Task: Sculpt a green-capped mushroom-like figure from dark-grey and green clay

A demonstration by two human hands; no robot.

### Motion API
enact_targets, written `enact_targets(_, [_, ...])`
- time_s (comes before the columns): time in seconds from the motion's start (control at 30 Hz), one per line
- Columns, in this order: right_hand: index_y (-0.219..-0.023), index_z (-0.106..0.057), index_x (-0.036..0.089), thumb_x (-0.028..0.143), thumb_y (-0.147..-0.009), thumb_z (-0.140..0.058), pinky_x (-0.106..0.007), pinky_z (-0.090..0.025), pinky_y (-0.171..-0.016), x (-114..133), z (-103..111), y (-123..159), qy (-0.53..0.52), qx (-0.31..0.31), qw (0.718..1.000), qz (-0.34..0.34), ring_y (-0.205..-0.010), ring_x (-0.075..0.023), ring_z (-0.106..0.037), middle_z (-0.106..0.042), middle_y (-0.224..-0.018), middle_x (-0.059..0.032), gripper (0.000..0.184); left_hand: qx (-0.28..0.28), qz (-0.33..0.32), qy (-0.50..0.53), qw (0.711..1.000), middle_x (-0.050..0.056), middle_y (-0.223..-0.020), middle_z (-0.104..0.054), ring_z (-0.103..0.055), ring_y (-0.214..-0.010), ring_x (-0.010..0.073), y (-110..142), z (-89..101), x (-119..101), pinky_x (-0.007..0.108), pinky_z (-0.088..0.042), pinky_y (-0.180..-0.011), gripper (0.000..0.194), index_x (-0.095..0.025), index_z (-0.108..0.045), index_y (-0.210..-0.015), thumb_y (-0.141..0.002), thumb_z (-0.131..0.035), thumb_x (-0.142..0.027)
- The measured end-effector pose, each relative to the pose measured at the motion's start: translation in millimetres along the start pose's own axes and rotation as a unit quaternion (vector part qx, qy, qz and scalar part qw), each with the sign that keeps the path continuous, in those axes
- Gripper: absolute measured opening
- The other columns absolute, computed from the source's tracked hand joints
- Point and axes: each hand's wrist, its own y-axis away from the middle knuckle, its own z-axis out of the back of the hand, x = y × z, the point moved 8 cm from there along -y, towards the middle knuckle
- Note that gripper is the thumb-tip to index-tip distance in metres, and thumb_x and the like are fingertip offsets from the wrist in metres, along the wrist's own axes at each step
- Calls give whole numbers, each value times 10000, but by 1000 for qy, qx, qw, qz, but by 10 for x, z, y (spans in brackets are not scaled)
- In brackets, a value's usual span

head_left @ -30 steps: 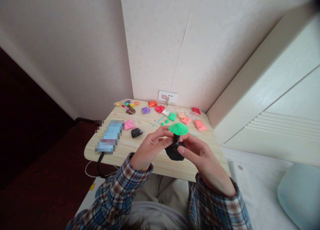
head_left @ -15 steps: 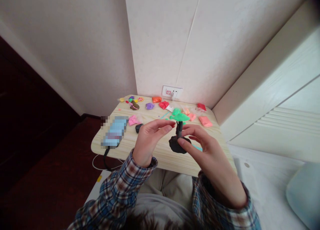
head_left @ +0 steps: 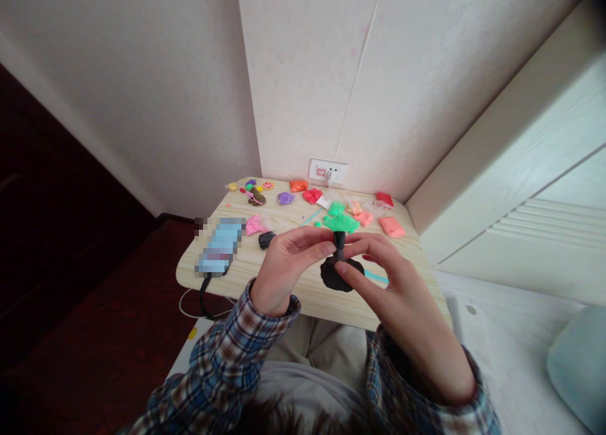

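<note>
A clay tree is held upright above the table between my hands, with a dark stem [head_left: 339,240], a flat green top [head_left: 341,223] and a wide black base [head_left: 335,278]. My right hand [head_left: 398,280] grips the lower stem just above the base, thumb on the near side. Thumb and fingers of my left hand [head_left: 288,264] close on the upper stem, right under the green top. Part of the left fingertips is hidden behind the stem.
Clay packets in orange [head_left: 298,185], red [head_left: 312,196], purple [head_left: 285,198], pink [head_left: 254,225] and salmon [head_left: 392,226] lie on the wooden table [head_left: 303,283]. A black clay lump [head_left: 266,240] sits left of my hands. A blurred-out phone [head_left: 220,245] with a cable lies at the left edge.
My left fingers have moved in from beside the stem and closed on its upper part. The green top looks tipped more towards me. My right hand keeps its grip.
</note>
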Motion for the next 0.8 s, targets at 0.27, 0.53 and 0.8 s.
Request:
enact_targets(0.27, [-773, -588, 213, 256, -774, -616, -362, -409, -883, 74, 7, 14, 15, -11, 1000, 23, -990, -199, -561, -612, -1007, -45, 52, 10, 18, 1, 1000, 16, -798, -707, -630, -794, 150, -3, -1, 18, 298, -459, -795, 167, -172, -723, -800, -643, -767, -209])
enact_targets(0.53, [-768, -569, 211, 244, -780, -611, -352, -413, -870, 128, 1, 38, 16, -4, 999, 30, -965, -193, -555, -606, -961, -37, 54, 68, 1, 16, 998, 10, -813, -674, -594, -831, 144, 28, -132, -67, 271, -429, -804, 149, -177, -704, -847, -712, -703, -240])
enact_targets(0.8, [-778, -571, 226, 249, -782, -606, -363, -431, -875, 147, -5, 46, 18, 3, 999, 34, -957, -198, -559, -609, -960, -32, 42, 72, 3, 47, 996, -11, -745, -648, -578, -774, 131, 33, -181, -65, 266, -420, -798, 142, -187, -683, -796, -696, -716, -281])
